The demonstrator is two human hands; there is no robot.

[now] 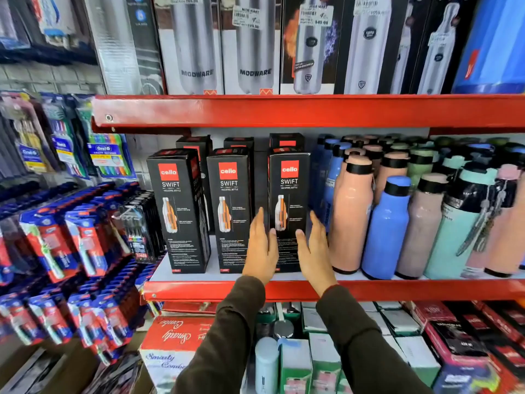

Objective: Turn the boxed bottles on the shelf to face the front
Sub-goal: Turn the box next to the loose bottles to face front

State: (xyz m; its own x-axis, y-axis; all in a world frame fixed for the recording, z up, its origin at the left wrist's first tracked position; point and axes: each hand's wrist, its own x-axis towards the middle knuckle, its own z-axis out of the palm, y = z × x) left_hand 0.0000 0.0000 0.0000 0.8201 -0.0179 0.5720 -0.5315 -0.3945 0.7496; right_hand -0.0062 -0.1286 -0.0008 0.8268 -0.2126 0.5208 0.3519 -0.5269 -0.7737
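Three tall black bottle boxes stand in a front row on the red shelf (199, 288), with more black boxes behind them. The left box (181, 209) and the middle box (231, 206) show their printed fronts. The right box (289, 194) also shows its front. My left hand (262, 248) lies flat against that box's left side, thumb on its front. My right hand (314, 251) is at its right side, fingers spread, thumb touching the front. Both hands hide the box's lower part.
Loose pink, blue and mint bottles (389, 226) crowd the shelf right of the boxes, close to my right hand. Toothbrush packs (79, 243) hang at the left. Steel bottle boxes (255, 44) fill the shelf above; assorted cartons (176, 342) sit below.
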